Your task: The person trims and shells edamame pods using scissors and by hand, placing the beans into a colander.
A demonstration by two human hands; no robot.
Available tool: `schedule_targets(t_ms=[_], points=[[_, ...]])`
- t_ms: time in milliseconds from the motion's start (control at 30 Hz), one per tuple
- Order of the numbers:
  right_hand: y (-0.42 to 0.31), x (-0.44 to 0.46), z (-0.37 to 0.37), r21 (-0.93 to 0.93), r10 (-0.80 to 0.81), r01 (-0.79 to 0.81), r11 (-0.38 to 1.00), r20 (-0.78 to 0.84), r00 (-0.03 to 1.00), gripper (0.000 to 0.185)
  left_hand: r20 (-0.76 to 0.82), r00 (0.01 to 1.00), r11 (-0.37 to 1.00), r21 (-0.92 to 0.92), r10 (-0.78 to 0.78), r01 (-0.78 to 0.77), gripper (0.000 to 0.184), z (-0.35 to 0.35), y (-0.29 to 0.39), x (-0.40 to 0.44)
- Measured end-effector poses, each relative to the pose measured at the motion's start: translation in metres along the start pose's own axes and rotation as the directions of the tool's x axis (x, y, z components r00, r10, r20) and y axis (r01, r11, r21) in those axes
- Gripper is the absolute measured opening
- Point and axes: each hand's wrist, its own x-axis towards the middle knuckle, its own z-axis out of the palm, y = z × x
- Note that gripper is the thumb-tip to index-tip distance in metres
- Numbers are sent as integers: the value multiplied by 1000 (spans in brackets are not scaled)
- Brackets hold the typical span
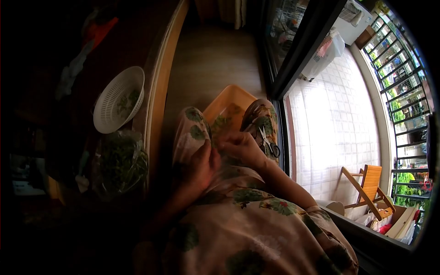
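Note:
My left hand point(203, 164) is held over my lap with its fingers pressed together. Close beside it, my right hand point(242, 148) has its fingers curled in a pinch. What either hand holds, if anything, is too dark and small to make out. Between my knees stands an orange plastic basin point(238, 95), with some green leaves point(222, 122) inside. A pair of scissors point(269, 143) with dark handles rests on my right thigh, just beyond my right hand.
On the dark table at my left are a white colander point(103, 107) with a few greens and a clear plastic bag point(123, 162) of green vegetables. A sliding door frame point(305, 48) borders my right side. Outside, a wooden folding chair point(370, 185) stands on a tiled balcony.

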Motion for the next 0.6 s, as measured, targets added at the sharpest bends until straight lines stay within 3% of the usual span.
schedule_targets(t_ms=[33,233,333,400,500,600], points=[[6,1,5,47,-72,72,996,-16,997,14,-4,1000,999,51,9,-9,32,2,1,-1],[-21,-9,17,253,129,-129,959,16,992,13,94,995,977,203,43,-61,37,5,3,-6],[-17,-10,15,224,19,-25,974,27,999,16,133,986,948,288,102,-137,36,8,5,-9],[-24,-14,16,150,2,-2,989,-1,1000,15,166,962,863,427,219,-270,35,8,4,-8],[-30,-16,18,57,-48,49,997,-20,999,12,250,933,701,616,259,-360,34,16,16,-18],[-29,-17,18,32,-102,103,994,-22,995,10,248,938,742,575,243,-345,34,23,19,-25]])
